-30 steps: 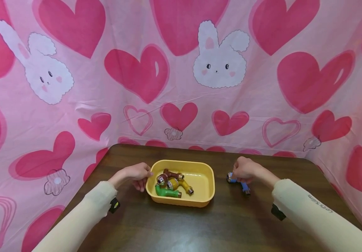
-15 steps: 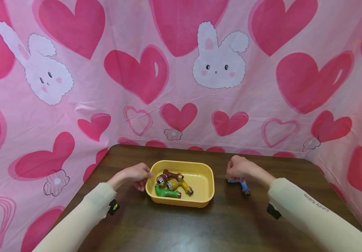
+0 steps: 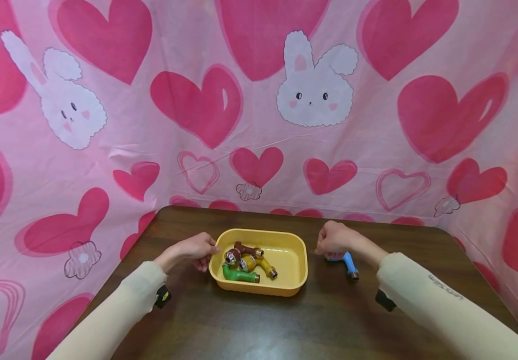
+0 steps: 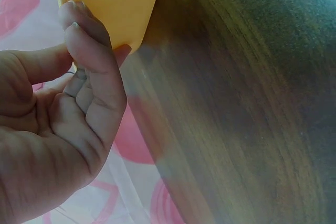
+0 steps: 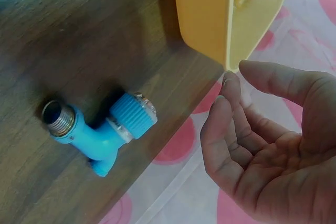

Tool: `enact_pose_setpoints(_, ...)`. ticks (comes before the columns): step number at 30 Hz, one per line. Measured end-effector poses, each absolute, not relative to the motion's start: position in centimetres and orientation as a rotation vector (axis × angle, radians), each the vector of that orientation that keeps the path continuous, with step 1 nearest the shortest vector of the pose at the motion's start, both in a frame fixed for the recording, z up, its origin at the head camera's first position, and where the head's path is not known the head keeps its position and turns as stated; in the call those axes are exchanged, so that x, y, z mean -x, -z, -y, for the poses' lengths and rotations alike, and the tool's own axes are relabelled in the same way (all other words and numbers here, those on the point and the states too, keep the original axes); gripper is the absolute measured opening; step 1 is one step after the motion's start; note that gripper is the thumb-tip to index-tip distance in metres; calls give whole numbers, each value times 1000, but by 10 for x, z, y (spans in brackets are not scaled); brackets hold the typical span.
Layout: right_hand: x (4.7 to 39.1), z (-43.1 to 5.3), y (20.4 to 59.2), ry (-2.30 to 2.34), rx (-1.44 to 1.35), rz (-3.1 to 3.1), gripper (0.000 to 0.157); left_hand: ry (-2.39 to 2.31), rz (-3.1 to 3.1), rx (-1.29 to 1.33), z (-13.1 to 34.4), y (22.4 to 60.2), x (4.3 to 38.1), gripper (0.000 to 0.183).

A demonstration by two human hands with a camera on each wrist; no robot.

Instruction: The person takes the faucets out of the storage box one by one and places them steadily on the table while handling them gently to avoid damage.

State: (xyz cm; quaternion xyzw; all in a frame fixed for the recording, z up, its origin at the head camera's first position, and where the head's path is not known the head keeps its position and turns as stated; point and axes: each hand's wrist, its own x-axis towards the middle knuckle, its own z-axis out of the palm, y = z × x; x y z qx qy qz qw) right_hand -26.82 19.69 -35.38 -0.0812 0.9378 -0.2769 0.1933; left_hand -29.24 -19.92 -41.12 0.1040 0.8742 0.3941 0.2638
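Note:
My left hand [image 3: 198, 248] pinches the left rim of a yellow plastic basin [image 3: 292, 260], thumb over the edge and fingers along the outer wall. Inside the basin lie a brown angle valve [image 3: 254, 251], a yellow angle valve [image 3: 264, 265] and a green angle valve [image 3: 240, 275], bunched at its left. My right hand [image 3: 334, 239], loosely curled with nothing in it, hovers between the basin's right side and a blue angle valve [image 5: 102, 137]. That valve lies on the table, showing a ribbed knob and a threaded metal outlet; the hand partly hides it in the head view.
The dark wooden table [image 3: 259, 325] has rounded back corners. A pink cloth [image 3: 259, 125] with hearts and rabbits hangs close behind it and along both sides.
My right hand has moved left off the blue angle valve toward the basin, uncovering more of the valve, which stays put. The left hand and basin look unmoved.

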Motion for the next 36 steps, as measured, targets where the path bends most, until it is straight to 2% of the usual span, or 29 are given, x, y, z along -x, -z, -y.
enact_pose_setpoints(14,268,-176,346,739,288,-2624,15,-1080,-2356,-281,199,410,292,27)
enact_pose_setpoints(36,273,-148,349,707,338,-2624,18,-1067,-2361,-268,198,409,292,27)
